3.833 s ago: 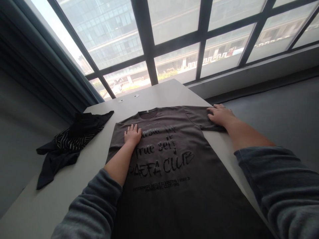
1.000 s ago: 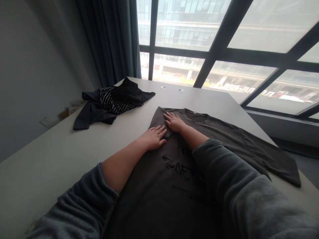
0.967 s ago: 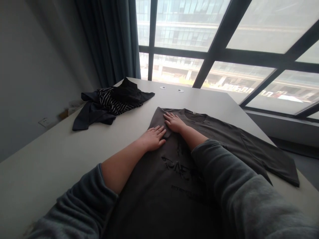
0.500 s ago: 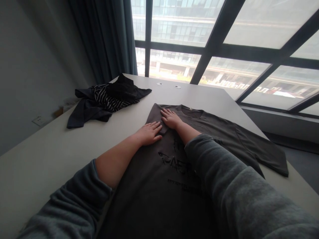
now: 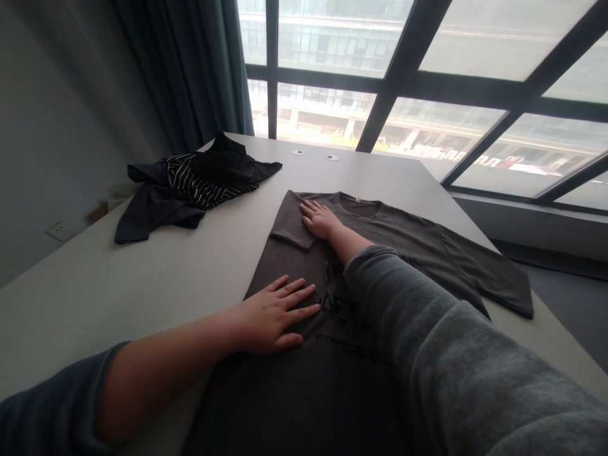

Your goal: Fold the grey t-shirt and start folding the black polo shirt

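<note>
A dark grey T-shirt (image 5: 403, 234) with black lettering lies face up on a white table (image 5: 166, 285). Its left side is folded inward, so the left sleeve lies on the chest. My left hand (image 5: 273, 313) presses flat, fingers spread, on the folded left edge at mid-body. My right hand (image 5: 319, 218) lies flat on the folded sleeve near the collar. The right sleeve (image 5: 494, 282) is spread out toward the table's right edge. Neither hand grips anything.
A crumpled black and striped garment (image 5: 190, 187) sits at the table's far left. Two small round caps (image 5: 313, 155) are set into the far tabletop. Beyond are a large window (image 5: 403, 76) and a dark curtain (image 5: 190, 69).
My left hand has slid back along the folded edge from the sleeve toward mid-body. My right hand stays near the collar. Earlier the shirt lay fully spread; its left side is now folded in.
</note>
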A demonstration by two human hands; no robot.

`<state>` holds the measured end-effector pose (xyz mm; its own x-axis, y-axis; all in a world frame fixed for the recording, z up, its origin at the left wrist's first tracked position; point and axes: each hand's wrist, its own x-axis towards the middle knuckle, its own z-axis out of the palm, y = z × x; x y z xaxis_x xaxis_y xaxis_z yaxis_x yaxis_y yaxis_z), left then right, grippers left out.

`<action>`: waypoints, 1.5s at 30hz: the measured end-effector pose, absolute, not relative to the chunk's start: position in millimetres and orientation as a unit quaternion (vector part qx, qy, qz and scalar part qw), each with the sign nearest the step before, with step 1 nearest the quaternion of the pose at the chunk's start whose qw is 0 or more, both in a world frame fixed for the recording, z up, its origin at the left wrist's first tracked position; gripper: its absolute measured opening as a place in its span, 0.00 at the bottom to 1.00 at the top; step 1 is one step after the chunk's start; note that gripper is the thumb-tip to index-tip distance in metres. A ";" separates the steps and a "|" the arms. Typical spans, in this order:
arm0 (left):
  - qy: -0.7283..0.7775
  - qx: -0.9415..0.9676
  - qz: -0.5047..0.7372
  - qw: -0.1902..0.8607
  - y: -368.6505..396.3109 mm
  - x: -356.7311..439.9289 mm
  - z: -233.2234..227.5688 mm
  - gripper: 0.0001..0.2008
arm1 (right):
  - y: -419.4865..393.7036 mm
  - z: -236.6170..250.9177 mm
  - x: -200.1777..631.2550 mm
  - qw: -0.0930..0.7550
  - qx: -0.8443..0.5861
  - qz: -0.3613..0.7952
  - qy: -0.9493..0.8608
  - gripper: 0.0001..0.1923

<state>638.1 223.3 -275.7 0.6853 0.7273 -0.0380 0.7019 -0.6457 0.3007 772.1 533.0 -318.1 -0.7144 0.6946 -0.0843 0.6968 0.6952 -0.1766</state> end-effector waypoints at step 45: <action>0.404 0.909 -0.009 0.102 226.4 697.1 -269.7 0.33 | 123.7 -221.5 944.0 0.028 0.111 -0.329 0.937 0.32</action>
